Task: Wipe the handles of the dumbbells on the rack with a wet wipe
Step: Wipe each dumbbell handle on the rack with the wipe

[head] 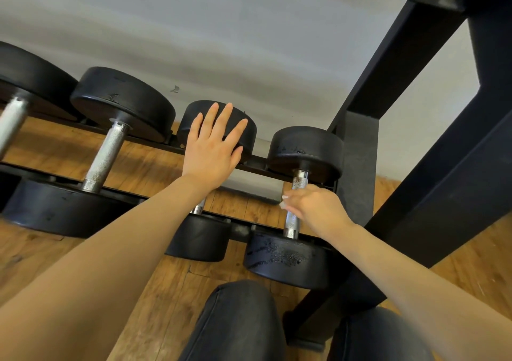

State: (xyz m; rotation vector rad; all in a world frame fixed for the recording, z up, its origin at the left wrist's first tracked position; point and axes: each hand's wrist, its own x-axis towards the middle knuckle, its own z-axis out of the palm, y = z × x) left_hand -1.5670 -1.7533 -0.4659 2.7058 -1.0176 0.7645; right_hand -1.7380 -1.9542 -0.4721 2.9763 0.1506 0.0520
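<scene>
Your right hand [313, 208] grips the wipe [284, 202] around the rightmost dumbbell's handle [296, 205] on the rack [410, 64]. Your left hand [213, 150] rests flat, fingers spread, on the neighbouring dumbbell's head [249, 136]. You can read no writing anywhere.

The right hand [313, 208] occupies the rightmost handle [295, 205]. At 3 o'clock of it the rack post [360, 166] stands close, narrowing access. At 9 o'clock a clear gap runs to the left arm [155, 222], which covers the adjacent dumbbell [202, 238]. The next handle [104, 157] at 10 o'clock is unobstructed.
</scene>
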